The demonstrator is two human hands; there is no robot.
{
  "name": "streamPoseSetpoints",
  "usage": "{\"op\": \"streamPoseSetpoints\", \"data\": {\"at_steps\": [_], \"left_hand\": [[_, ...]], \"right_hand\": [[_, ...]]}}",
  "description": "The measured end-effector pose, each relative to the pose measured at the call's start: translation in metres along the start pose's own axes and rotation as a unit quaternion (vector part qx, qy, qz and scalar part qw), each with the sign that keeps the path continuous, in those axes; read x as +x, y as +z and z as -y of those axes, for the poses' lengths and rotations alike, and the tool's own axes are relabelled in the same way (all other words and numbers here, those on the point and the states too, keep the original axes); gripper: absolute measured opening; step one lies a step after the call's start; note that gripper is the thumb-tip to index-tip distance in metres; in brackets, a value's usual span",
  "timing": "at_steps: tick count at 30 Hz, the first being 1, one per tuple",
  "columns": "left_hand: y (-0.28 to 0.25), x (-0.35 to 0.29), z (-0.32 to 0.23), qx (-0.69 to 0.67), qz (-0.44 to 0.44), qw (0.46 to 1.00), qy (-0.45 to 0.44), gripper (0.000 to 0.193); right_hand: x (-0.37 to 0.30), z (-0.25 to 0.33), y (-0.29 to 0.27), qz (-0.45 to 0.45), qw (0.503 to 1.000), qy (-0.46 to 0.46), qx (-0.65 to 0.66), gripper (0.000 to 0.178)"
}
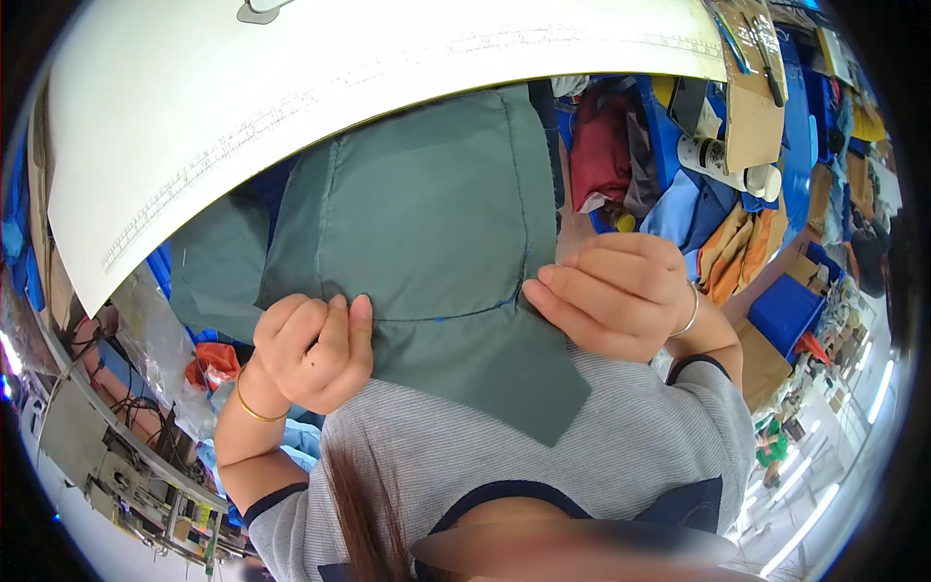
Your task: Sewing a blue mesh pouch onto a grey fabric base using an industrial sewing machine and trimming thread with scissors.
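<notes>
A piece of grey-green fabric (422, 213) with stitched seams hangs over the near edge of the white table and down in front of my chest. My left hand (315, 351) pinches it close to the left end of the lower cross seam. At the right end of that seam, my right hand (613, 296) grips the cloth between thumb and fingers. Small blue marks show along the seam between the hands. Below the seam, a loose flap ends in a pointed corner.
The white table (242, 87) has ruler markings along its curved near edge. Folded cloth, a dark red bundle (599, 150) and a white cylindrical container (713, 160) lie to the right. A blue bin (787, 315) stands farther right. Clear plastic (160, 339) and cables are at the left.
</notes>
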State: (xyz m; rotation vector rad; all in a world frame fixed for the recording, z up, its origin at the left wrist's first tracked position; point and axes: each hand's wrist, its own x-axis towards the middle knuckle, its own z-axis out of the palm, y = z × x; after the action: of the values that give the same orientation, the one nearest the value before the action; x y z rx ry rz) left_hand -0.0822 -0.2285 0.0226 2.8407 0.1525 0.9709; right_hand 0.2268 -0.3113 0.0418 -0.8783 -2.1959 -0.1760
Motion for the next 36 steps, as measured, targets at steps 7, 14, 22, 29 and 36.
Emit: {"op": "streamPoseSetpoints", "data": {"at_steps": [7, 14, 22, 29, 36], "left_hand": [[-0.006, 0.006, -0.002, -0.001, 0.05, 0.996, -0.075, 0.026], [-0.001, 0.044, -0.013, -0.015, 0.005, 0.999, -0.038, 0.021], [0.004, 0.036, -0.013, -0.009, -0.034, 0.999, -0.007, 0.018], [0.01, 0.036, -0.012, -0.02, -0.04, 0.999, 0.01, 0.021], [0.013, 0.03, -0.009, -0.036, -0.06, 0.997, 0.013, 0.026]], "right_hand": [[0.003, 0.005, 0.008, -0.035, 0.999, -0.034, -0.008, 0.01], [0.016, 0.01, 0.02, -0.032, 0.997, -0.064, 0.009, 0.017], [0.017, 0.012, 0.02, -0.008, 0.998, -0.054, 0.032, 0.019], [0.019, 0.01, 0.036, -0.081, 0.992, -0.092, 0.034, 0.011], [0.019, 0.008, 0.024, -0.008, 0.993, -0.084, 0.086, 0.012]]}}
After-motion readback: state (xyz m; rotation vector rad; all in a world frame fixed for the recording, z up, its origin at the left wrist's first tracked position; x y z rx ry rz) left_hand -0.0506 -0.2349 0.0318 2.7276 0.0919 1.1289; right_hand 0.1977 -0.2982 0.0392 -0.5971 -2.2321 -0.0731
